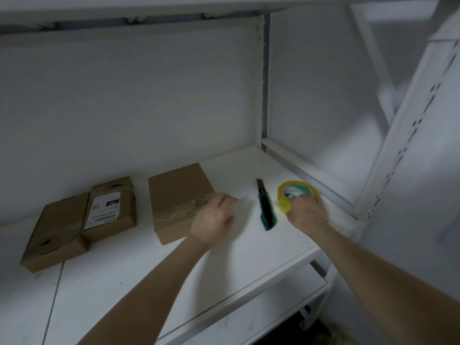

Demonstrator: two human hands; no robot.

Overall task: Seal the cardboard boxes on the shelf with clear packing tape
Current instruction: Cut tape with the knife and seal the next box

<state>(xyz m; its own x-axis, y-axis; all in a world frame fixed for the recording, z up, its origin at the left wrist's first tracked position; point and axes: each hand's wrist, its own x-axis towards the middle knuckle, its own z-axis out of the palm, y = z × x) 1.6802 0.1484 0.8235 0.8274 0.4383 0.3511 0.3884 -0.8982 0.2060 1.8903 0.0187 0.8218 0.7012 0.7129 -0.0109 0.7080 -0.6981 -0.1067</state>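
Note:
Three brown cardboard boxes lie on the white shelf (249, 247): a plain one (174, 192) in the middle, a labelled one (112, 207) left of it, and a third (54, 235) at the far left. My right hand (307, 211) grips the yellow-tinted roll of clear tape (296, 189) at the right, and a short free end sticks out at the roll's left. My left hand (214, 217) is motion-blurred over the middle box's right corner. Its fingers are curled and seem to pinch a faint clear tape strip (244, 199).
A green box cutter (267, 211) lies on the shelf between my hands. The shelf's perforated upright (398, 155) stands at the right, with a rail along the back right. A lower shelf (249, 327) shows below the front edge. Another shelf is overhead.

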